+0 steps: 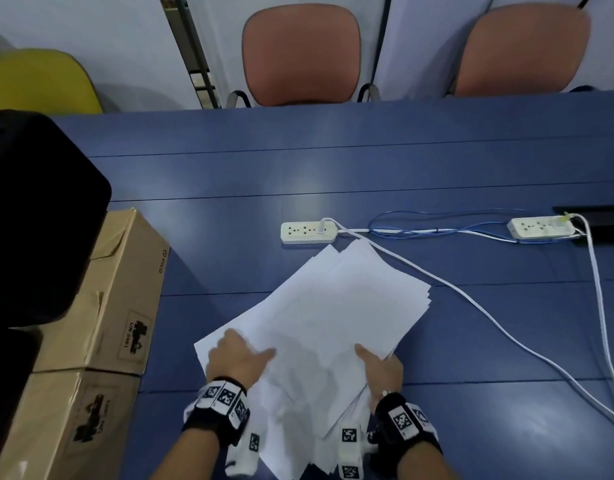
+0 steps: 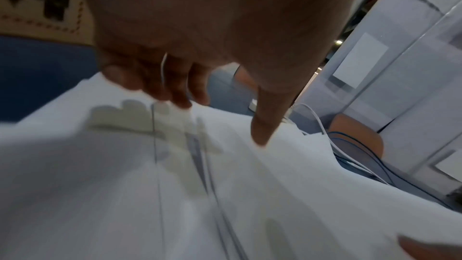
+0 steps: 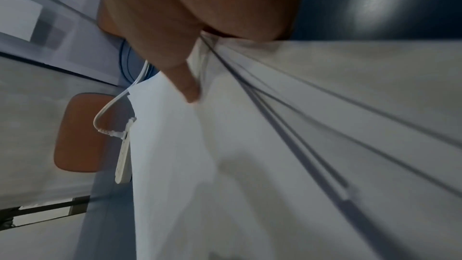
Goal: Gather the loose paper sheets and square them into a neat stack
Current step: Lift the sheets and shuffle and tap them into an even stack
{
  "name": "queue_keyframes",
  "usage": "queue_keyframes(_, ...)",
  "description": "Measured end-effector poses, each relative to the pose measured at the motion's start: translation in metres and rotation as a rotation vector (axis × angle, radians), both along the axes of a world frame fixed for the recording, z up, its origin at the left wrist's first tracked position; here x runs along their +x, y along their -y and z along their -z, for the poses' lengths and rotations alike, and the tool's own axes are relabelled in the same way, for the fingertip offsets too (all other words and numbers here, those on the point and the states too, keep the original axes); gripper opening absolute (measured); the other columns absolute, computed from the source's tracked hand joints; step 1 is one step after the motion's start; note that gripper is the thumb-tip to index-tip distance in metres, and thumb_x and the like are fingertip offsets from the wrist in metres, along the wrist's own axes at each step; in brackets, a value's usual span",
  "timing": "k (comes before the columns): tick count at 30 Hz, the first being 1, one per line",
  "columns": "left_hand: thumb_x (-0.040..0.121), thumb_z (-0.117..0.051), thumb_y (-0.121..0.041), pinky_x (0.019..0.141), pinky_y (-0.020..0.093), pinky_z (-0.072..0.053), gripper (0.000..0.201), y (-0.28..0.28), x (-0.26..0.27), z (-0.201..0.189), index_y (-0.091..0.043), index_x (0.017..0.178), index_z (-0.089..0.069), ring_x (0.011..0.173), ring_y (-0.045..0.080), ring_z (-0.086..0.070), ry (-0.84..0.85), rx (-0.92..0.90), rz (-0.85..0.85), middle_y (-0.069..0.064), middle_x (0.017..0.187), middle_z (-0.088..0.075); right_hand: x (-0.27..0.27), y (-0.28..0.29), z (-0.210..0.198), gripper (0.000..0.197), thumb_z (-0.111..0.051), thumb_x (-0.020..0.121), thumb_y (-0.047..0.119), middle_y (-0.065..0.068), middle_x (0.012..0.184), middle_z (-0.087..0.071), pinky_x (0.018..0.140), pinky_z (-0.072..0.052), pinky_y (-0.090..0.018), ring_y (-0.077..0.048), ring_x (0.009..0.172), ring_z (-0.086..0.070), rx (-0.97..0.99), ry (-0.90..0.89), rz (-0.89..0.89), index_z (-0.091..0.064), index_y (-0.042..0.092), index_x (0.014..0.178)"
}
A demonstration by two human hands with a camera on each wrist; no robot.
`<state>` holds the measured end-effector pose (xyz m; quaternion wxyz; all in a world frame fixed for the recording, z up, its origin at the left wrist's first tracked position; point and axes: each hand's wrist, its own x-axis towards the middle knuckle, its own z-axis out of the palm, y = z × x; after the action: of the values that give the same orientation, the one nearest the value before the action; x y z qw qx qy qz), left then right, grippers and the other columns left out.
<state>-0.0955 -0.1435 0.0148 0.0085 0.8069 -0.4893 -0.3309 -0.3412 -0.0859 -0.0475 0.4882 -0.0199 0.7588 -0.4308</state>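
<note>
A loose fan of white paper sheets (image 1: 333, 306) lies slanted on the blue table (image 1: 437, 161), its edges uneven. My left hand (image 1: 250, 344) rests on top of the pile's near left part, fingers and thumb spread flat on the paper. In the left wrist view the left hand (image 2: 220, 122) touches the top paper sheet (image 2: 100, 185) with its fingertips (image 2: 180, 102). My right hand (image 1: 378, 362) holds the pile's near right edge, thumb on top and fingers hidden beneath. In the right wrist view the right hand (image 3: 197, 78) pinches several paper sheet edges (image 3: 300, 126).
A white power strip (image 1: 308, 232) lies just beyond the pile, and its white cable (image 1: 471, 299) runs past the pile's right side. A second power strip (image 1: 541, 228) sits far right. Cardboard boxes (image 1: 118, 292) and a black object (image 1: 38, 209) stand left. Chairs (image 1: 300, 53) line the far edge.
</note>
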Motion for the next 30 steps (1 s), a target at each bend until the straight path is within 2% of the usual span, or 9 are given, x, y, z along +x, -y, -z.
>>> queue_keyframes(3,0.084,-0.069,-0.045,0.097,0.045,-0.042,0.053,0.031,0.006,-0.001,-0.014,0.124,-0.055,0.120,0.036,-0.049,0.095,-0.308,0.121,0.010,0.130,-0.057,-0.006,0.003,0.000,0.060,-0.081,0.074,0.015,-0.013,0.126,-0.065,0.100,-0.050,-0.050,-0.032,0.111,-0.063,-0.007,-0.011,-0.059,-0.058,0.002,0.128)
queue_keyframes(5,0.091,-0.061,-0.038,0.106,0.048,-0.039,0.057,0.053,0.008,0.007,-0.017,0.143,-0.046,0.132,0.036,-0.044,0.007,-0.275,0.220,0.011,0.146,-0.051,-0.013,0.002,-0.003,0.043,-0.077,0.078,0.006,-0.013,0.114,-0.071,0.092,-0.055,-0.046,-0.031,0.099,-0.068,-0.074,-0.005,-0.088,-0.064,0.003,0.119)
queue_keyframes(9,0.067,-0.072,-0.062,0.109,0.046,-0.042,0.094,0.076,0.012,0.020,-0.030,0.149,-0.038,0.128,0.027,-0.053,-0.351,-0.083,0.125,0.005,0.136,-0.058,-0.029,0.002,-0.027,0.023,-0.074,0.080,-0.003,-0.006,0.096,-0.076,0.073,-0.056,-0.033,-0.023,0.084,-0.071,-0.222,-0.024,-0.151,-0.071,0.009,0.099)
queue_keyframes(13,0.044,-0.093,-0.049,0.091,0.030,-0.053,0.098,0.086,0.013,0.003,-0.024,0.132,-0.058,0.110,0.013,-0.068,-0.694,0.031,0.043,-0.002,0.123,-0.070,-0.050,0.012,-0.058,0.023,-0.074,0.078,-0.007,0.005,0.082,-0.079,0.063,-0.056,-0.018,-0.010,0.075,-0.073,-0.363,-0.057,-0.219,-0.072,0.009,0.094)
queue_keyframes(17,0.040,-0.100,-0.034,0.089,0.032,-0.054,0.085,0.088,0.005,-0.040,-0.011,0.116,-0.072,0.114,0.027,-0.069,-1.074,0.178,0.154,0.009,0.118,-0.075,-0.064,0.033,-0.100,0.022,-0.077,0.076,-0.004,0.003,0.084,-0.079,0.068,-0.057,-0.026,-0.013,0.077,-0.072,-0.472,-0.131,-0.358,-0.075,0.012,0.090)
queue_keyframes(21,0.038,-0.100,-0.036,0.088,0.033,-0.056,0.075,0.091,-0.006,-0.087,-0.016,0.107,-0.078,0.104,0.021,-0.073,-1.281,0.006,0.147,0.005,0.111,-0.077,-0.065,0.055,-0.153,0.025,-0.074,0.080,-0.006,0.012,0.076,-0.077,0.069,-0.057,-0.029,-0.005,0.071,-0.071,-0.624,-0.263,-0.388,-0.074,0.018,0.083)
queue_keyframes(24,0.050,-0.098,-0.033,0.091,0.033,-0.057,0.060,0.090,-0.011,-0.128,-0.027,0.106,-0.078,0.109,0.021,-0.071,-1.258,-0.215,0.225,0.003,0.114,-0.076,-0.055,0.065,-0.191,0.029,-0.073,0.083,-0.001,0.026,0.079,-0.074,0.068,-0.054,-0.015,0.007,0.074,-0.069,-0.770,-0.378,-0.363,-0.071,0.028,0.086)
queue_keyframes(27,0.068,-0.086,0.002,0.081,0.023,-0.058,0.045,0.086,-0.027,-0.161,-0.039,0.087,-0.080,0.092,0.005,-0.074,-1.138,-0.584,0.171,-0.012,0.094,-0.080,-0.045,0.070,-0.216,0.023,-0.072,0.084,0.003,0.029,0.080,-0.073,0.068,-0.051,-0.010,0.010,0.078,-0.068,-0.884,-0.397,-0.321,-0.070,0.025,0.088)
queue_keyframes(30,0.073,-0.080,0.009,0.080,0.025,-0.059,0.039,0.086,-0.026,-0.179,-0.030,0.077,-0.081,0.084,0.004,-0.074,-1.076,-0.743,0.102,-0.014,0.086,-0.079,-0.043,0.071,-0.230,0.020,-0.074,0.083,0.002,0.026,0.085,-0.075,0.073,-0.053,-0.013,0.005,0.085,-0.070,-0.939,-0.411,-0.336,-0.072,0.020,0.091)
